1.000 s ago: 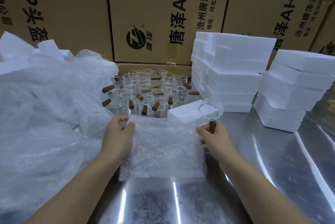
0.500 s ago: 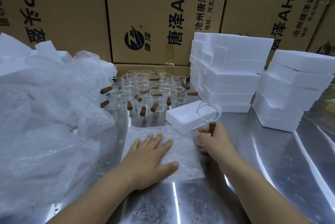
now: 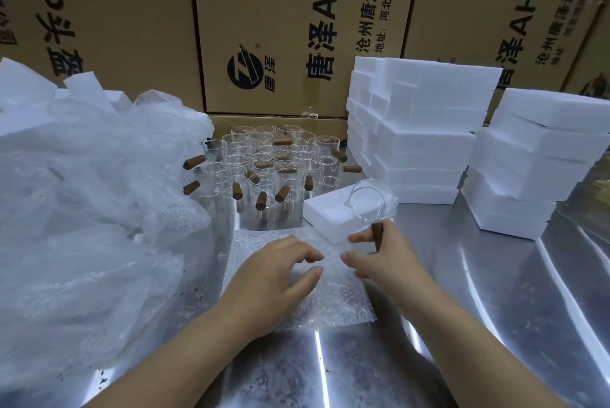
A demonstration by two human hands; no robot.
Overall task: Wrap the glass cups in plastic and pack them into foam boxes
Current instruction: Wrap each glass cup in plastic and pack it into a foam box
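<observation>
Cardboard cartons [image 3: 297,28] wall off the far side beyond both hands, so nothing moves that way. A loose heap of plastic film [image 3: 82,193] crowds the space left of the left hand, soft and easy to drag. The steel desk [image 3: 495,325] lies bare to the right of the right hand and toward the person, probably the best room for turning a bundle. Two stacks of foam boxes [image 3: 422,130] stand beyond and right of the right hand, light and easily knocked. The waiting glass cups [image 3: 270,170] stand packed just beyond the left hand, their handles jutting out. The bubble-wrap sheet [image 3: 330,305] lies flat under both hands, limp and light; its edges look the place to lift. One foam box [image 3: 330,213] sits just beyond the fingertips. The right hand [image 3: 379,259] pinches the wooden handle [image 3: 377,237] of a glass cup [image 3: 367,201], tilted above that box: thin, slippery, brittle, best carried by the handle. The left hand [image 3: 280,275] rests on the sheet, fingers loosely bent, gripping nothing visible.
</observation>
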